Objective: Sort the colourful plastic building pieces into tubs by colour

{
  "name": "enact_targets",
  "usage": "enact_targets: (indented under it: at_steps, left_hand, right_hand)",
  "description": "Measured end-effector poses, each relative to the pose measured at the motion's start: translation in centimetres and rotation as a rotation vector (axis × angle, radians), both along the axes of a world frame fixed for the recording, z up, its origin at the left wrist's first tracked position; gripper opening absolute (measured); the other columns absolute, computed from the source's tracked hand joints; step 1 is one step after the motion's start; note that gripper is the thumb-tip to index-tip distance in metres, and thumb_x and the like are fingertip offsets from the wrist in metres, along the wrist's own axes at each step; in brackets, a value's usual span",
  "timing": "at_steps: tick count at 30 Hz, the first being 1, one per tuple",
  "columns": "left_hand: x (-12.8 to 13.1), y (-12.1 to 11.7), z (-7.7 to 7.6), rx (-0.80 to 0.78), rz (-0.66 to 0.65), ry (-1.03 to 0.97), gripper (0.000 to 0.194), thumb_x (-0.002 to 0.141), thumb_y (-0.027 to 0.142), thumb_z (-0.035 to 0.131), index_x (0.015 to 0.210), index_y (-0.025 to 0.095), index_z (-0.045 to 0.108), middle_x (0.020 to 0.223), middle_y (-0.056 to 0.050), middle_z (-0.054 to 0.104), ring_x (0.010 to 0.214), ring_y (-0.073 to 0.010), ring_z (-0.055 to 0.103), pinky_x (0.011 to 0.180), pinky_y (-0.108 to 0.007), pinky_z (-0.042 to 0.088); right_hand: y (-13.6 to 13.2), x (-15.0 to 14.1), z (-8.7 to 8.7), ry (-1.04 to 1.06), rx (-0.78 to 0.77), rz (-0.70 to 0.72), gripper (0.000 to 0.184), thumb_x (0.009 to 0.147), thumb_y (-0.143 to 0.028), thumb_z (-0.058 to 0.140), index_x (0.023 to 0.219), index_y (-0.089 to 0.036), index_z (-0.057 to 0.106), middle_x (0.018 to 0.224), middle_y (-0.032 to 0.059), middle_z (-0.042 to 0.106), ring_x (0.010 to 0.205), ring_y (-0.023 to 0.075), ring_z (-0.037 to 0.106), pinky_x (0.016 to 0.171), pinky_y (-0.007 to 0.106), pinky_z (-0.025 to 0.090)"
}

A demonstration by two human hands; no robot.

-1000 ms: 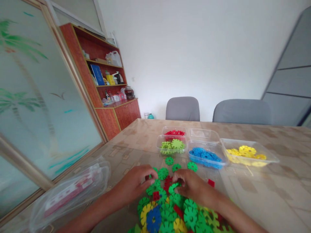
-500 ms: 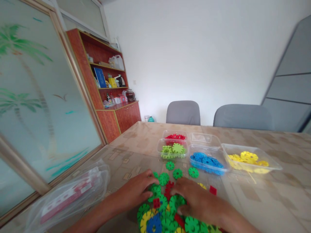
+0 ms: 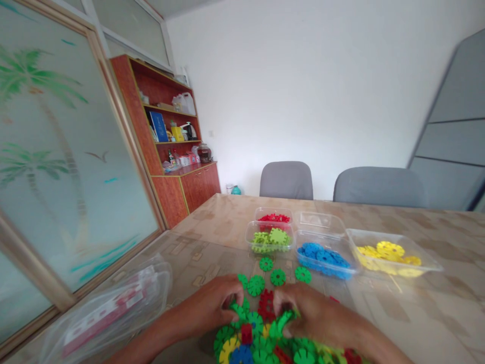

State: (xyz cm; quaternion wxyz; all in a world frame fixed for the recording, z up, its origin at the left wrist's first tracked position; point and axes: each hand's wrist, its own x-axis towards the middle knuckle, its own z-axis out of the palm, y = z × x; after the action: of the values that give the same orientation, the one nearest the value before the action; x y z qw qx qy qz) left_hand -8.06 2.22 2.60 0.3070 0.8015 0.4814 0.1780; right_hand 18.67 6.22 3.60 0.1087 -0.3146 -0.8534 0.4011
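The left hand curls its fingers around green slotted plastic discs at the edge of a mixed-colour pile on the patterned tabletop, while the right hand pinches a tilted green plastic piece between thumb and fingers. A red notched plastic piece lies between the hands (clear plastic tubs of red, lime, blue and yellow pieces stand just beyond).
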Motion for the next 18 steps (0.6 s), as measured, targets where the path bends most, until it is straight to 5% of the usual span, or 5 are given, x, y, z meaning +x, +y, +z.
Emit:
enact_targets:
  at_steps: [8, 18]
  left_hand:
    - [3.6, 1.3, 0.2, -0.184, 0.182, -0.344, 0.017, 0.078, 0.033, 0.054, 0.083, 0.018, 0.048, 0.060, 0.005, 0.053, 0.051, -0.0108, 0.052, 0.048, -0.020, 0.038]
    - [9.1, 4.1, -1.4, -0.279, 0.166, -0.679, 0.027, 0.070, 0.034, 0.063, 0.080, 0.019, 0.043, 0.057, 0.006, 0.055, 0.040, -0.0109, 0.055, 0.040, -0.020, 0.042]
  right_hand:
    - [1.4, 0.6, -0.4, 0.408, -0.029, -0.095, 0.006, 0.082, -0.024, 0.055, 0.085, -0.021, 0.051, 0.079, -0.0028, 0.051, 0.079, 0.0168, 0.050, 0.068, 0.026, 0.039]
    - [2.4, 2.3, -1.7, 0.502, -0.070, -0.218, 0.031, 0.084, -0.050, 0.058, 0.095, -0.020, 0.054, 0.086, 0.0014, 0.057, 0.085, 0.0209, 0.054, 0.075, 0.032, 0.044]
